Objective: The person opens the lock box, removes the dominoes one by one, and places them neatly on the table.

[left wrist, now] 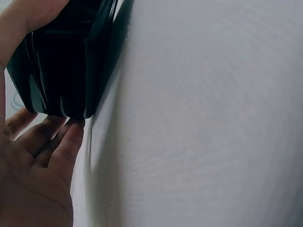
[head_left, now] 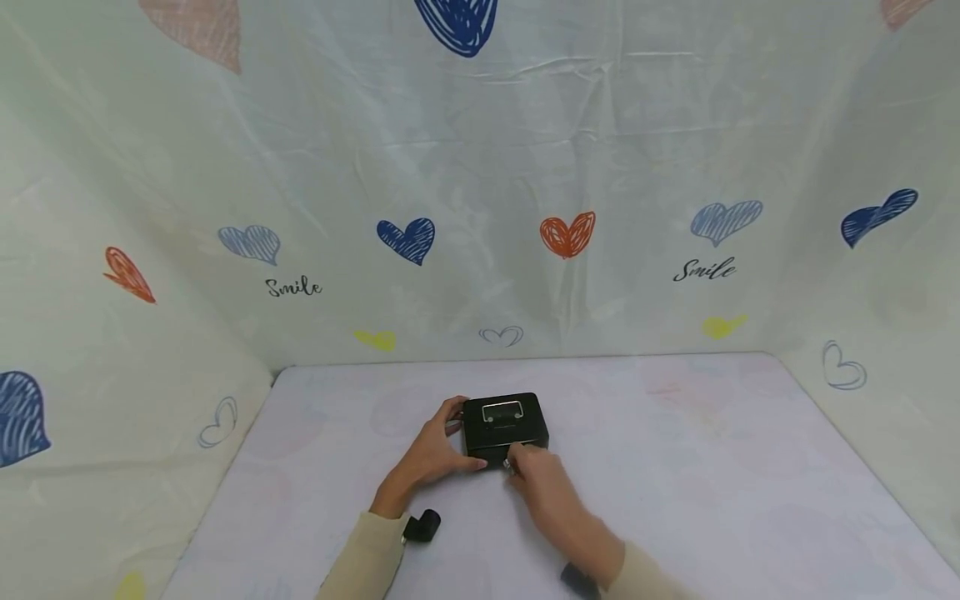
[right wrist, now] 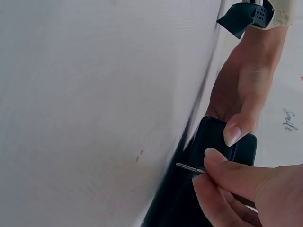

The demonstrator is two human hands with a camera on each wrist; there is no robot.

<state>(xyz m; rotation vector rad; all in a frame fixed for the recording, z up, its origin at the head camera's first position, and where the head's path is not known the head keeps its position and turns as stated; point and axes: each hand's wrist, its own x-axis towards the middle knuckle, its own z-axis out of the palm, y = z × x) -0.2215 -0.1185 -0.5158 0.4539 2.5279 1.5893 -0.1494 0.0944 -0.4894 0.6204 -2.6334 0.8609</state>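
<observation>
A black cash box (head_left: 504, 429) with a silver folding handle on its lid lies on the table. My left hand (head_left: 433, 450) holds it by its left end, thumb at the front corner and fingers along the far side. In the left wrist view those fingertips rest against the dark box (left wrist: 61, 75). At the front of the box, my right hand (head_left: 542, 479) pinches a small silver key (right wrist: 189, 168) between thumb and index finger. The key's thin metal end sticks out close to the box's front face, and the fingers hide the rest of it.
The white table (head_left: 690, 467) runs back to a pale curtain (head_left: 480, 292) printed with hearts and "Smile". Black camera mounts sit at both wrists, the left mount (head_left: 422, 527) close over the tabletop.
</observation>
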